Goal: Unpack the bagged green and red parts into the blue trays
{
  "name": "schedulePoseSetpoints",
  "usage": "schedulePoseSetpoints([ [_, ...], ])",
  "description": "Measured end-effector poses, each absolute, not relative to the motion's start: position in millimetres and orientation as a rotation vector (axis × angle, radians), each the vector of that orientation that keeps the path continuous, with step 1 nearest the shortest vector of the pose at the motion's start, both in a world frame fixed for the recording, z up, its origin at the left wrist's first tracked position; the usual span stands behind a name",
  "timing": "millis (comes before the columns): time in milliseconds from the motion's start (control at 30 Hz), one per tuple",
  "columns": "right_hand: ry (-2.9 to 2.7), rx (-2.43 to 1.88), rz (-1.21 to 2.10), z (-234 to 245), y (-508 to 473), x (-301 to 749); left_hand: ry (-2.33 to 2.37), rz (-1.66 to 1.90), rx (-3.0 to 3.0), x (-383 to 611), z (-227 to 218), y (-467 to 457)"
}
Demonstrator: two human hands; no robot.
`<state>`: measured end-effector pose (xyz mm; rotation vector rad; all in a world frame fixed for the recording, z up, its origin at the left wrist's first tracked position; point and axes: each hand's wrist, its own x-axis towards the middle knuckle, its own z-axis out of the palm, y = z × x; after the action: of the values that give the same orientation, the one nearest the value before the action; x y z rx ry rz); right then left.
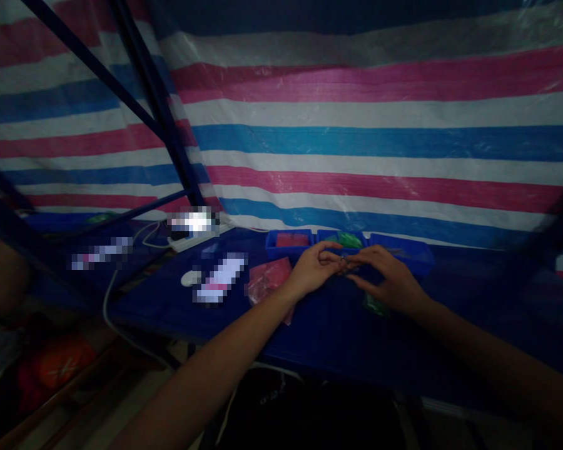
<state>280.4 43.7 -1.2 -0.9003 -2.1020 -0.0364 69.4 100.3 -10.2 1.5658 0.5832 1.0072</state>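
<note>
My left hand [313, 269] and my right hand [383, 276] meet fingertip to fingertip over the dark blue table [338, 331], just in front of a row of blue trays. Both hands pinch something small between them; it is too dark and small to name. A pink plastic bag [267, 278] lies just left of my left hand. A small green bag [374, 305] lies under my right wrist.
Three blue trays stand at the back: one with pink pieces [289, 241], one with green pieces [344, 239], one dark [406, 253]. A white power strip [187, 240] with a cable and a small white round object [190, 278] lie at left. Striped tarpaulin [356, 125] hangs behind.
</note>
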Motion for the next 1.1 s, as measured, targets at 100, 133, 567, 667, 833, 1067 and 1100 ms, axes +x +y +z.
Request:
schedulePoseSetpoints([
  [100, -1.951, -0.955, 0.048, -3, 41, 277, 0.594, 1.019, 1.663, 69, -8, 96],
  [133, -1.912, -0.977, 0.099, -4, 41, 276, 0.590, 1.016, 1.704, 69, -7, 95],
  [567, -1.483, -0.998, 0.756, -9, 47, 274, 0.722, 1.151, 1.993, 70, 7, 81],
  [667, -1.471, -0.986, 0.813, -12, 49, 275, 0.718, 1.219, 2.034, 69, 11, 80],
  [833, -1.565, -1.005, 0.917, -16, 50, 274, 0.651, 1.179, 2.038, 70, 13, 77],
  [1067, -1.502, -1.049, 0.821, -13, 59, 290, 0.700, 1.369, 1.946, 67, 14, 83],
  [1100, -1.502, -1.058, 0.785, -11, 61, 296, 0.738, 1.402, 1.942, 65, 14, 85],
])
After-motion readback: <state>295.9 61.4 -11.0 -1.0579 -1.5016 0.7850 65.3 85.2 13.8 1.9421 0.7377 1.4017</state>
